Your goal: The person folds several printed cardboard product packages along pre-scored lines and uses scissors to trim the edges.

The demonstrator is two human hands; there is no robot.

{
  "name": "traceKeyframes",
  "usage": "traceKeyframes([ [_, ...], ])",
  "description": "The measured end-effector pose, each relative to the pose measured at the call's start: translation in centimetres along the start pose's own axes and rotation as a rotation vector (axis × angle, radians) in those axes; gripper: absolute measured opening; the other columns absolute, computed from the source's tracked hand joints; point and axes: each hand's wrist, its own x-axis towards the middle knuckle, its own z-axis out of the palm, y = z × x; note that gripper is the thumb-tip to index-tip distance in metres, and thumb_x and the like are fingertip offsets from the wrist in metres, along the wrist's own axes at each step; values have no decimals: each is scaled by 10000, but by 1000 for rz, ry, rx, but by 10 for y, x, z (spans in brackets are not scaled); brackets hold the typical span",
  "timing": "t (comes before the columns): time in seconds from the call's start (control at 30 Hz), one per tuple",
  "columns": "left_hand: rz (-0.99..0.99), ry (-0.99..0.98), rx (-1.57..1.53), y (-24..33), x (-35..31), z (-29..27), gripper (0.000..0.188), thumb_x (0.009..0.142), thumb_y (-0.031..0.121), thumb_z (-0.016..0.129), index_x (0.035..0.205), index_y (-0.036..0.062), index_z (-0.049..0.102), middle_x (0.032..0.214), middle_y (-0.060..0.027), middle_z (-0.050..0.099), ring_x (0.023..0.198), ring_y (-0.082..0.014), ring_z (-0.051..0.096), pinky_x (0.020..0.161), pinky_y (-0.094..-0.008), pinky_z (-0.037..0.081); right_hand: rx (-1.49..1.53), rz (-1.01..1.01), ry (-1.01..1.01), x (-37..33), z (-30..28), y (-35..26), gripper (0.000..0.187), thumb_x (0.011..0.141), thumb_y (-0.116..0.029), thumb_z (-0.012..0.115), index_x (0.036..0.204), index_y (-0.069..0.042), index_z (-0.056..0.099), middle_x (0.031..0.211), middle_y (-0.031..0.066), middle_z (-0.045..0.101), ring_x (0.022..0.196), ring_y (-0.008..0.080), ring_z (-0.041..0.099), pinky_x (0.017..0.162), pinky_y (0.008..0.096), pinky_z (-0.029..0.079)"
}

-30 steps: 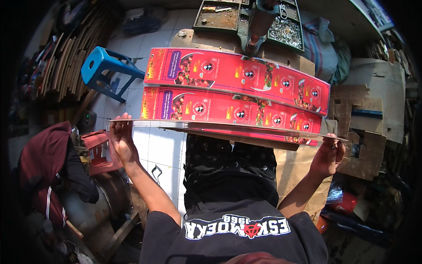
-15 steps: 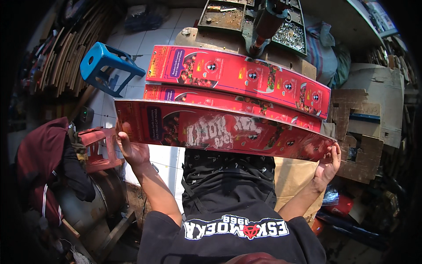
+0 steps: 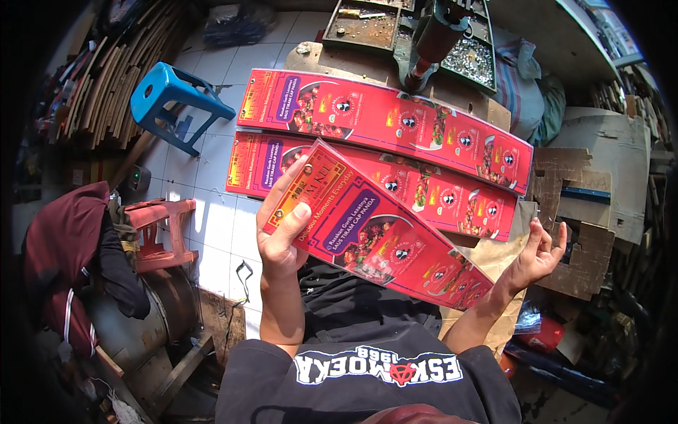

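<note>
In left grip, red panel, by one end

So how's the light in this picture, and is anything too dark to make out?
Head view: hard light whitens the floor tiles and brightens the left hand; head view: the corners fall to black, hiding detail; head view: the red printed strip in that hand looks sharp.

Red panels across a wooden tabletop

Brown and worn along the tabletop's far edge, with a metal press standing there. Laid lengthwise, close together: a far red panel and a near red panel, jutting past the left edge. Below, on white floor tiles: a blue stool.
</note>
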Motion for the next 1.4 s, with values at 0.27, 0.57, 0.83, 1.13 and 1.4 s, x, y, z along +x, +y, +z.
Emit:
traceKeyframes([
  [0.27,-188,-181,117,-20,-2,28,483,873,99,523,1313,-82,437,1210,-177,576,1133,-211,546,991,-321,392,186,-69,-720,-56,87,-90,340,764,97,688,1092,25,633,833,108,674,768,151,648,690,265,521],
  [0.57,-184,-167,157,-12,-6,32,566,835,134,505,1343,-87,394,1252,-204,542,1170,-233,523,1021,-322,362,91,-525,-737,-65,129,-107,367,721,55,725,1076,25,638,766,121,656,675,211,636,625,286,494],
  [0.83,-202,-188,202,-6,-5,33,616,801,164,516,1350,-84,389,1238,-211,552,1154,-238,536,1009,-323,372,145,-596,-766,-66,135,-112,355,725,39,730,1068,25,639,751,117,655,666,230,632,610,289,492],
  [1.13,-163,-170,231,-6,-6,32,614,789,132,518,1356,-70,397,1226,-205,567,1139,-232,551,1002,-323,384,156,-579,-760,-70,137,-113,323,752,37,713,1066,38,638,751,131,650,651,223,629,598,291,493],
  [1.4,-153,-182,308,2,-6,36,608,788,104,514,1365,-52,402,1190,-207,594,1104,-221,578,974,-303,409,157,-572,-750,-71,136,-114,333,715,72,707,1039,28,643,840,137,666,661,254,628,579,318,505],
])
